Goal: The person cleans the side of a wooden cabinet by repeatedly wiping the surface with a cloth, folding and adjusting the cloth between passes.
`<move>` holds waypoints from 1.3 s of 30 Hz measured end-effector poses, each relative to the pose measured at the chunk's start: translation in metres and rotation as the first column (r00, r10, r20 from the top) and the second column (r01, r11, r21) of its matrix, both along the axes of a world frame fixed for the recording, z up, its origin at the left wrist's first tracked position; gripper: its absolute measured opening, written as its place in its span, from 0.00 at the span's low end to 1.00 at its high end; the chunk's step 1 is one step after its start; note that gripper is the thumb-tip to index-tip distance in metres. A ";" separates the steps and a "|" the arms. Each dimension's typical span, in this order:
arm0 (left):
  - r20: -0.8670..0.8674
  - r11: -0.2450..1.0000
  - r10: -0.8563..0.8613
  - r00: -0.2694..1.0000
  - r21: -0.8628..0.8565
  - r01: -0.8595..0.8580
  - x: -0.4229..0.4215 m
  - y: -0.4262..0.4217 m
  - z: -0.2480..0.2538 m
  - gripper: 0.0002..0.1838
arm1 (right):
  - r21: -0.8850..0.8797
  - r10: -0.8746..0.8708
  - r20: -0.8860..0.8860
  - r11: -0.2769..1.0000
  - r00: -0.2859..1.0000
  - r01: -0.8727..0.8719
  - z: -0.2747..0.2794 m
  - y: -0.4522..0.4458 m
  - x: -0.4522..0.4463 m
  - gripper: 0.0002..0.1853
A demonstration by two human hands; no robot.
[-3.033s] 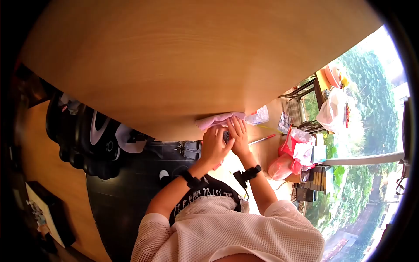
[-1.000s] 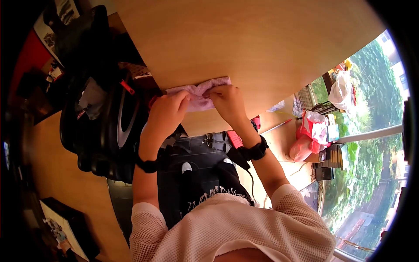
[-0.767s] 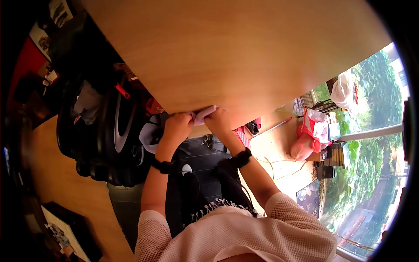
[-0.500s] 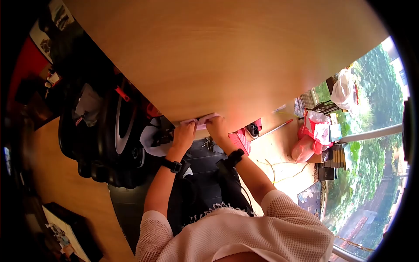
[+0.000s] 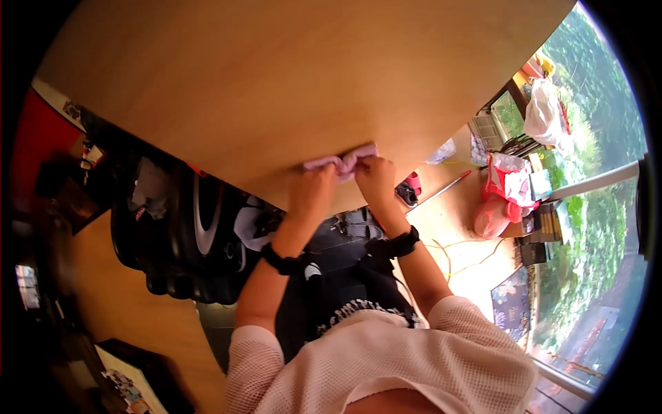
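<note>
Pink cloth [image 5: 347, 163] was gripped by two closed hands

The cloth lay bunched and twisted at the near edge of a broad wooden surface [image 5: 296, 83]. Its long axis ran left to right, slightly aslant, with the right end farther from the person. The left hand [image 5: 314, 185] was curled closed on its left part, the right hand [image 5: 378, 178] closed on its right part; fingertips were mostly hidden. Both hands came in from the near side, about equally close to the twisted middle, which showed in the narrow gap between them. Whether the cloth pressed flat against the wood beneath the knuckles could not be told. A slim stick [image 5: 448, 186] lay on the floor, right of the right hand.
</note>
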State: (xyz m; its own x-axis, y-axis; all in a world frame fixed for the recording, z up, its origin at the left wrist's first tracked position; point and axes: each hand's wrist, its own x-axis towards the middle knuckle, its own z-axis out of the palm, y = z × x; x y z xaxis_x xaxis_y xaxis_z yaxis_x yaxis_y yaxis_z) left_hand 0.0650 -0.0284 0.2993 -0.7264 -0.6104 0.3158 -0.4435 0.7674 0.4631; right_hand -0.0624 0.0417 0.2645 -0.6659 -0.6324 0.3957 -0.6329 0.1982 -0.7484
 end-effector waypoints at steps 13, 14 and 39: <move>-0.143 0.977 -0.097 0.985 -0.202 0.067 -0.112 0.036 0.014 0.08 | -0.261 -0.036 0.096 0.963 0.995 0.061 0.021 0.048 -0.099 0.09; -0.093 0.982 -0.065 0.993 -0.184 0.047 -0.122 0.039 0.037 0.09 | -0.283 -0.037 0.134 0.956 0.990 0.074 0.043 0.052 -0.106 0.09; -0.266 0.938 -0.117 0.957 -0.345 0.019 -0.150 0.060 0.176 0.09 | -0.647 -0.238 -0.424 0.755 0.874 -0.108 0.178 0.055 -0.153 0.12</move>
